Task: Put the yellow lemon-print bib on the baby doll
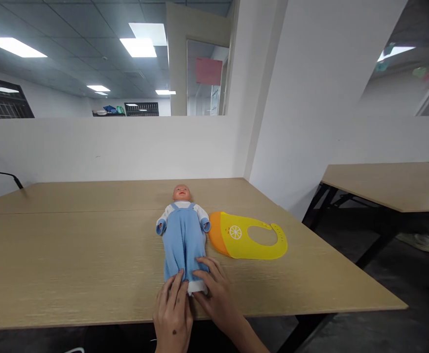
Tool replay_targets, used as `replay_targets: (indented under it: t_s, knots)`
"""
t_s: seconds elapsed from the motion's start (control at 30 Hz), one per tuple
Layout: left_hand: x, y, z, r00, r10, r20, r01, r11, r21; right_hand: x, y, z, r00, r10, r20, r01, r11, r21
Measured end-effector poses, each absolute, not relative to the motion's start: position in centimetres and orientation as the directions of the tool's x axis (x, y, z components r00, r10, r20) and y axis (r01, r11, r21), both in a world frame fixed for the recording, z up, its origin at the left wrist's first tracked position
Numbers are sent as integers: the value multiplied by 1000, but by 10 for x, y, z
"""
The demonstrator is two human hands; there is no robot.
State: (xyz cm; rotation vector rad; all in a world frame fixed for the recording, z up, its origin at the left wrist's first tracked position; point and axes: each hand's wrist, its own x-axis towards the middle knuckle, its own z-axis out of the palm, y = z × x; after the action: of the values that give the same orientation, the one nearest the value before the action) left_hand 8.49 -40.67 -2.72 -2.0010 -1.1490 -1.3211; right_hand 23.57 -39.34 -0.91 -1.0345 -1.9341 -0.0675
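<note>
A baby doll (183, 230) in blue overalls and a white shirt lies on its back on the wooden table (71, 255), head away from me. My left hand (173, 314) rests on the doll's left leg cuff, fingers laid flat. My right hand (216, 289) covers the other leg end, fingers spread over the white cuff. Whether either hand grips the fabric cannot be made out. A yellow and orange silicone bib (249, 236) lies flat on the table just right of the doll, not touched by either hand.
White partition walls (107, 147) stand behind the table and along its far right corner. A second wooden table (391, 184) on black legs stands to the right across a gap. A black cable (5, 175) pokes in at the far left.
</note>
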Motion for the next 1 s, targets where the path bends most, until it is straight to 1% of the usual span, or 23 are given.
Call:
replay_targets:
  t_s: [0.17, 0.4, 0.57, 0.73, 0.87, 1.0]
  knots:
    - [85, -408, -29, 177, 402, 898, 835, -544, 79, 235, -393, -8, -229, 644, 730, 687, 638, -348]
    - [79, -405, -34, 227, 427, 875, 819, -570, 65, 234, -391, -12, -237, 628, 741, 686, 648, -330]
    - [79, -403, -34, 196, 437, 878, 780, -612, 131, 236, -389, -16, -181, 575, 798, 683, 657, -319]
    - [80, -404, -33, 164, 460, 873, 757, -626, 188, 236, -389, -15, -143, 550, 823, 668, 667, -330]
    - [80, -404, -35, 164, 465, 870, 753, -629, 194, 234, -389, -15, -118, 546, 830, 671, 660, -339]
    - [81, -403, -37, 160, 466, 870, 762, -619, 192, 234, -388, -17, -130, 559, 819, 682, 650, -335]
